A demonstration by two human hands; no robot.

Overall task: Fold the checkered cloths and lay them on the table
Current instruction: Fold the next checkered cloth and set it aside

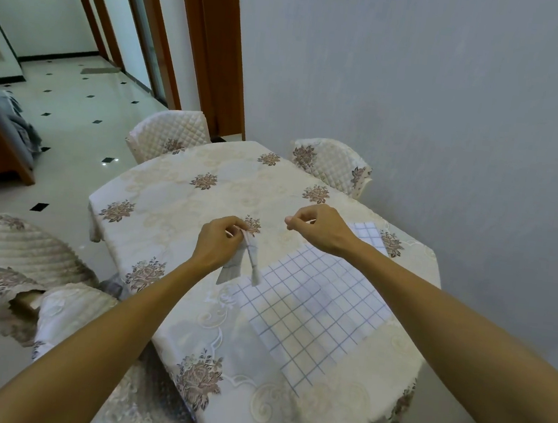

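A thin white checkered cloth (pixel 308 311) with a blue grid lies spread on the near right part of the table (pixel 175 200). My left hand (pixel 219 243) pinches one far corner and holds it a little above the table, so a bunched strip of cloth hangs below the fingers. My right hand (pixel 320 227) hovers further right with thumb and fingers pinched together. Cloth shows just behind its wrist, and the pinched edge is mostly hidden by the hand.
The table wears a cream tablecloth with brown flower prints. Quilted covered chairs stand at the far left (pixel 168 137), the far right (pixel 330 165) and the near left (pixel 27 267). A grey wall (pixel 453 109) runs close along the right side.
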